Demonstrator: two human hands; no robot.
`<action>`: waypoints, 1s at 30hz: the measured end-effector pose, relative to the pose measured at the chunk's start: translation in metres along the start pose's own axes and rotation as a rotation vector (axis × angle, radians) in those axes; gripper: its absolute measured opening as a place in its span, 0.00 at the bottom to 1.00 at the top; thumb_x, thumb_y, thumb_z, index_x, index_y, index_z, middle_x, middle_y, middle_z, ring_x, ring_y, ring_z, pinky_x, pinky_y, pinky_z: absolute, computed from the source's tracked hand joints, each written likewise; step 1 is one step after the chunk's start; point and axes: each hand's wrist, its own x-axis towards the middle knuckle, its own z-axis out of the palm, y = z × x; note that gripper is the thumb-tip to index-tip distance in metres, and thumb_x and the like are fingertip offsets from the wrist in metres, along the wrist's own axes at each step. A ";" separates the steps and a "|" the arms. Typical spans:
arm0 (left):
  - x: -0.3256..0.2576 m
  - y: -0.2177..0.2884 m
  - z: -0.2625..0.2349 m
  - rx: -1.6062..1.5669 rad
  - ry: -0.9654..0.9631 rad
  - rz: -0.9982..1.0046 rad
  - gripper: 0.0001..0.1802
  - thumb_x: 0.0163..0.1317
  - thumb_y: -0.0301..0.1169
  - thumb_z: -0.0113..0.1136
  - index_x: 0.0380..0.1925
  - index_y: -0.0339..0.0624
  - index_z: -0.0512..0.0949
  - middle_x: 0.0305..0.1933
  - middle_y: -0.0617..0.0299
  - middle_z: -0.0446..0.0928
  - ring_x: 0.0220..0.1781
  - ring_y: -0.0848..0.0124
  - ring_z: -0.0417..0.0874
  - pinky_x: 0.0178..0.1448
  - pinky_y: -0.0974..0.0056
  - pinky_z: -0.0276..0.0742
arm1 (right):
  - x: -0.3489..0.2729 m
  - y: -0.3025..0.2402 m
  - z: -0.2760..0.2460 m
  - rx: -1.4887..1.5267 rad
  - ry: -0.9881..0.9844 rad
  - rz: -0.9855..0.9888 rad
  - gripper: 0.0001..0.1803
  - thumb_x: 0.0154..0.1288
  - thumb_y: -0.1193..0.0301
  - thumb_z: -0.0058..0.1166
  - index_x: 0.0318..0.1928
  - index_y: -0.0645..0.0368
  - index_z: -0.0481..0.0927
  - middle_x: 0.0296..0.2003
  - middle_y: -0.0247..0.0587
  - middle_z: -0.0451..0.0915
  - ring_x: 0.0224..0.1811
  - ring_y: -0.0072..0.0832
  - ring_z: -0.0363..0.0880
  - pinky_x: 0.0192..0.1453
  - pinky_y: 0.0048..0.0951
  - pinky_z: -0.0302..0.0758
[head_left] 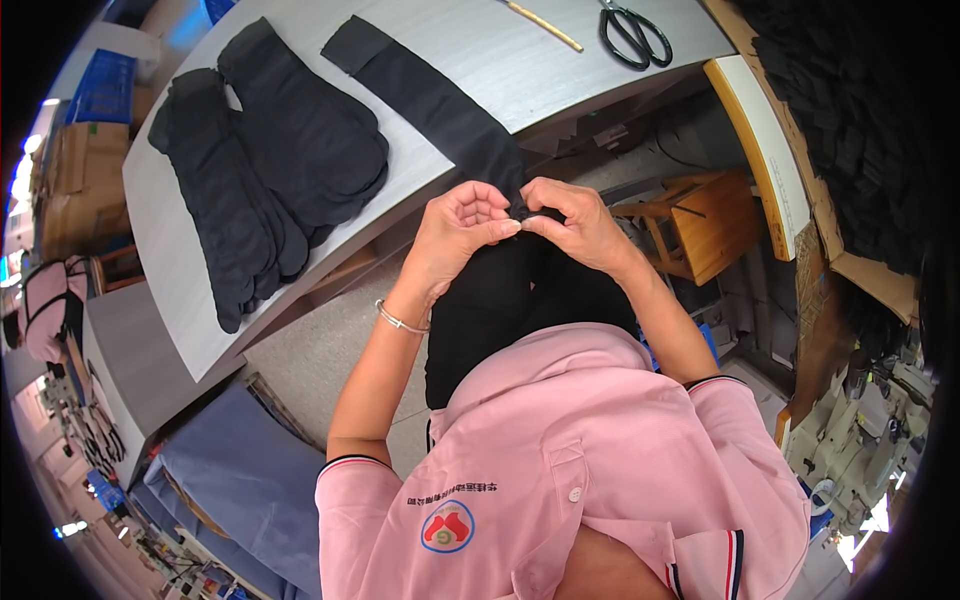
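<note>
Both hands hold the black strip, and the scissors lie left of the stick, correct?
No: in the head view, the scissors lie right of the stick. The rest holds: left hand and right hand both hold the black strip.

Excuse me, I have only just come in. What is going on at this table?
A person in a pink shirt is pinching one end of a long black sock between the fingertips of the left hand and the right hand, above the lap. The other end lies flat on the table. To its left are two piles of black socks. Scissors lie untouched farther right.
</note>
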 end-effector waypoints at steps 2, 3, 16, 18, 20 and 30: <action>0.001 0.002 0.000 0.062 0.003 -0.048 0.06 0.60 0.21 0.69 0.34 0.38 0.80 0.31 0.68 0.80 0.34 0.82 0.78 0.40 0.76 0.75 | -0.001 -0.001 -0.001 0.005 -0.026 0.021 0.12 0.56 0.82 0.62 0.33 0.64 0.69 0.33 0.42 0.76 0.33 0.33 0.73 0.40 0.28 0.72; 0.002 0.003 0.000 0.111 -0.018 -0.052 0.06 0.59 0.21 0.69 0.33 0.38 0.80 0.30 0.68 0.79 0.33 0.82 0.78 0.39 0.77 0.74 | -0.002 -0.001 -0.002 0.020 -0.031 0.032 0.12 0.56 0.82 0.61 0.33 0.64 0.69 0.32 0.42 0.76 0.32 0.33 0.73 0.40 0.28 0.72; 0.001 -0.026 0.042 0.607 0.363 0.336 0.06 0.64 0.25 0.64 0.36 0.34 0.77 0.29 0.67 0.76 0.30 0.81 0.73 0.38 0.73 0.73 | -0.004 0.006 0.023 0.230 0.452 0.228 0.08 0.59 0.79 0.59 0.39 0.67 0.78 0.29 0.44 0.82 0.35 0.27 0.84 0.40 0.26 0.78; 0.002 -0.030 0.046 0.598 0.393 0.353 0.06 0.64 0.24 0.64 0.36 0.34 0.77 0.30 0.66 0.77 0.30 0.81 0.73 0.38 0.72 0.73 | -0.006 0.009 0.021 0.040 0.331 0.268 0.09 0.59 0.79 0.59 0.41 0.68 0.81 0.32 0.46 0.85 0.38 0.28 0.87 0.43 0.27 0.80; 0.003 -0.034 0.052 0.620 0.437 0.413 0.04 0.64 0.23 0.61 0.36 0.34 0.75 0.30 0.56 0.74 0.28 0.68 0.75 0.35 0.64 0.74 | -0.009 0.012 0.021 0.062 0.338 0.301 0.10 0.59 0.79 0.59 0.41 0.69 0.82 0.34 0.47 0.86 0.38 0.27 0.86 0.43 0.27 0.80; 0.002 -0.048 0.056 0.237 0.438 0.239 0.05 0.69 0.27 0.60 0.37 0.36 0.78 0.32 0.64 0.79 0.32 0.77 0.78 0.41 0.73 0.76 | 0.001 0.028 0.022 0.323 0.470 0.283 0.10 0.59 0.81 0.63 0.42 0.70 0.81 0.33 0.34 0.85 0.37 0.16 0.81 0.42 0.21 0.78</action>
